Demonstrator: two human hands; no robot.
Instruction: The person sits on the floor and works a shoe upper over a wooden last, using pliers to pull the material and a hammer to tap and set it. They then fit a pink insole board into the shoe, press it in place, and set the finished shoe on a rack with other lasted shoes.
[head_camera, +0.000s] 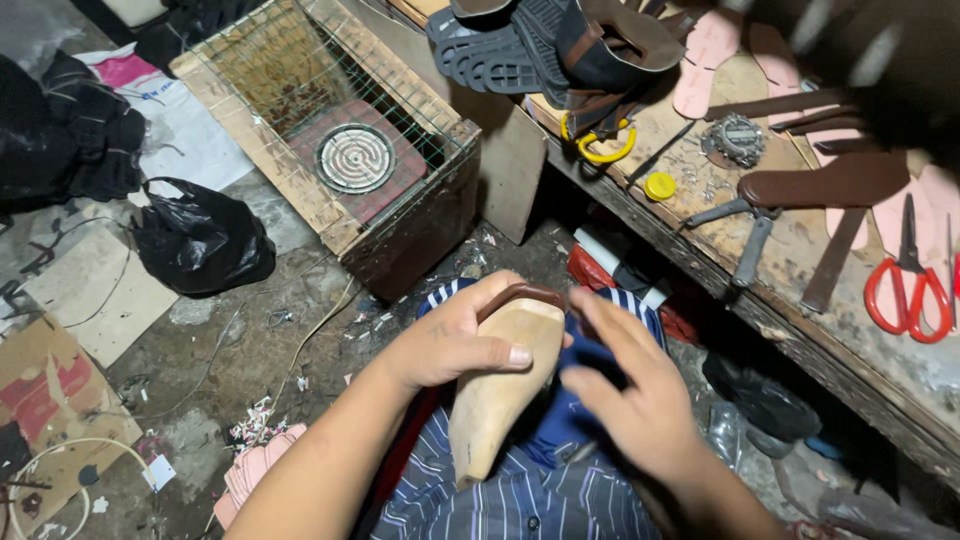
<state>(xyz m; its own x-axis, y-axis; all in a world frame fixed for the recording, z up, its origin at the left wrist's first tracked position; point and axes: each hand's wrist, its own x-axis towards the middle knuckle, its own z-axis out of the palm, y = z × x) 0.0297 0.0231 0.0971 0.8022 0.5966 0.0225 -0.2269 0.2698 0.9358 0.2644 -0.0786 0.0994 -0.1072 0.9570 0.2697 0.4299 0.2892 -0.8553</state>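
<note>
A tan wooden shoe last (495, 395) with a brown leather strip (520, 293) around its toe rests on my lap over blue striped cloth. My left hand (455, 335) grips the last near its front, thumb across the top. Just to the right, my right hand (625, 385) is blurred, its fingers apart and touching the leather edge at the toe. I cannot make out anything held in it.
A wooden workbench (800, 270) on the right carries red scissors (908, 290), pliers (750, 235), a yellow lid (659, 186), leather straps, pink insoles and black soles (500, 55). A wire-topped wooden box with a coil heater (355, 157) stands ahead. A black bag (200, 240) lies on the littered floor.
</note>
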